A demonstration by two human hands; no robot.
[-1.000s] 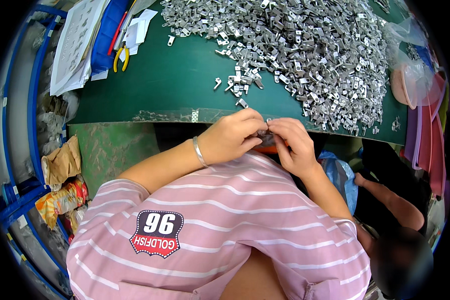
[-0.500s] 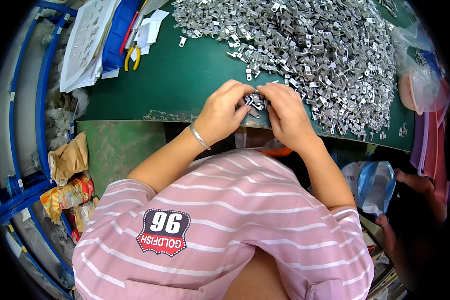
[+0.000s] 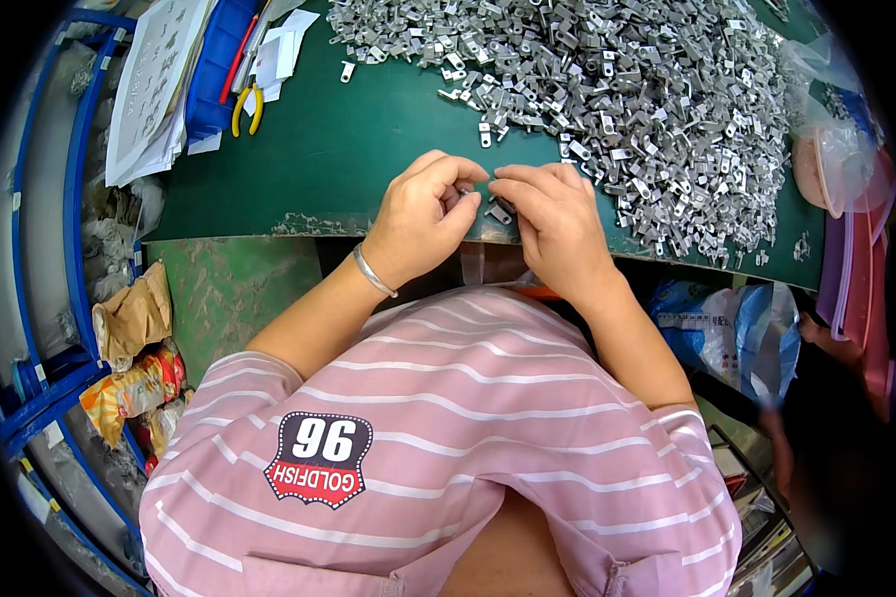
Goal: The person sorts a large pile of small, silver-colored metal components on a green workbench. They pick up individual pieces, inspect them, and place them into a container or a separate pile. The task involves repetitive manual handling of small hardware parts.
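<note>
Near the table's front edge, my left hand point(image 3: 423, 214) is closed in a pinch, with a bit of a small metal bracket point(image 3: 465, 187) showing between thumb and fingers. My right hand point(image 3: 560, 224) is beside it, a short gap away, its fingers curled over a few silver metal brackets point(image 3: 502, 210). How many lie under those fingers is hidden. Beyond and to the right of my hands spreads a large pile of the same small bent brackets with holes point(image 3: 657, 109).
The green tabletop point(image 3: 299, 149) has a worn front edge. At its left are papers point(image 3: 154, 90), a blue bin point(image 3: 214, 90) and yellow-handled pliers point(image 3: 248, 109). A pink container with plastic bags point(image 3: 816, 169) stands at the right. A blue rack point(image 3: 85, 199) lines the left. Someone's arm point(image 3: 779, 448) shows at lower right.
My hands have come slightly apart, the left one moving left. Fewer brackets show between them. At the right, the other person's arms have shifted away from the blue-and-white bag.
</note>
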